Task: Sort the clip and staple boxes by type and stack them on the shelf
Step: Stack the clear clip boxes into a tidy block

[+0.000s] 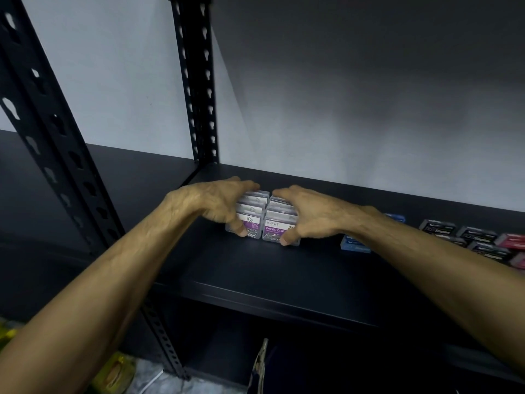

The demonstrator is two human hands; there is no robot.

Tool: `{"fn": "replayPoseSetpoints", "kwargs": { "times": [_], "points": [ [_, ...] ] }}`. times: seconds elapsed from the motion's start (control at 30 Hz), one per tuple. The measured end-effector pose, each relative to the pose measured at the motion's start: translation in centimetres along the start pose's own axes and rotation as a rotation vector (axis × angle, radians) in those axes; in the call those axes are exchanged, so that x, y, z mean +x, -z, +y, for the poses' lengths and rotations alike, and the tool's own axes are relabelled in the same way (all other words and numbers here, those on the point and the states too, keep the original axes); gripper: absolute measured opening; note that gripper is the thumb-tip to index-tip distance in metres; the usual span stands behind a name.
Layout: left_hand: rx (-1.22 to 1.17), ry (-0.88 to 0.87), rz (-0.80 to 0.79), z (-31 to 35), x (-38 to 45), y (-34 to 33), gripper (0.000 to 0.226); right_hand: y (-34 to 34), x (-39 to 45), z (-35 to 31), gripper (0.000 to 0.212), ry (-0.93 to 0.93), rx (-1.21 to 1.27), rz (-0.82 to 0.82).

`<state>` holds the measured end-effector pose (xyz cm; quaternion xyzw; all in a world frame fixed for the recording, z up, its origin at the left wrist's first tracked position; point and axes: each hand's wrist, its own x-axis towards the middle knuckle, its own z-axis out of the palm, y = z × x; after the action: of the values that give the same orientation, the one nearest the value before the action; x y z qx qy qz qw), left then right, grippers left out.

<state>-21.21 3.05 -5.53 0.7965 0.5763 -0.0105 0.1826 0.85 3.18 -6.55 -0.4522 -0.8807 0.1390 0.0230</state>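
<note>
- Your left hand [216, 204] is curling round the left side of the clear plastic paper-clip boxes with purple labels [262, 216], thumb at the front bottom corner.
- Your right hand [308, 213] is gripping the right side the same way, pressing the two rows together.
- The boxes are sitting on the flat black shelf [255, 277], set back from its front edge, near the black perforated upright post [199, 81].
- Open shelf surface is lying in front and to the left.
- Blue, black and pink staple boxes [480, 243] are lying to the right, apart.
</note>
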Motion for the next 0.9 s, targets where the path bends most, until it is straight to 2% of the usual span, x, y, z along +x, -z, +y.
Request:
{"fn": "replayPoseSetpoints", "kwargs": {
  "times": [0.2, 0.37, 0.57, 0.7, 0.9],
  "points": [
    [-0.029, -0.048, 0.062, -0.13, 0.03, -0.40, 0.101, -0.08, 0.00, 0.27, 0.101, 0.014, 0.018, 0.021],
    [-0.051, -0.053, 0.036, -0.02, 0.08, -0.37, 0.094, -0.13, 0.17, 0.64, 0.102, 0.015, 0.023, 0.023],
    [-0.054, -0.037, -0.040, -0.13, 0.16, -0.46, 0.097, -0.04, 0.13, 0.93, 0.103, 0.006, 0.027, 0.011],
    [-0.031, -0.033, -0.053, 0.03, 0.39, -0.75, 0.102, -0.06, 0.09, 0.65, 0.103, 0.006, 0.023, 0.007],
    [-0.008, -0.042, -0.065, 0.49, 0.93, -0.76, 0.099, -0.13, 0.01, 0.44, 0.105, 0.001, 0.007, 0.000]
  ]
}}
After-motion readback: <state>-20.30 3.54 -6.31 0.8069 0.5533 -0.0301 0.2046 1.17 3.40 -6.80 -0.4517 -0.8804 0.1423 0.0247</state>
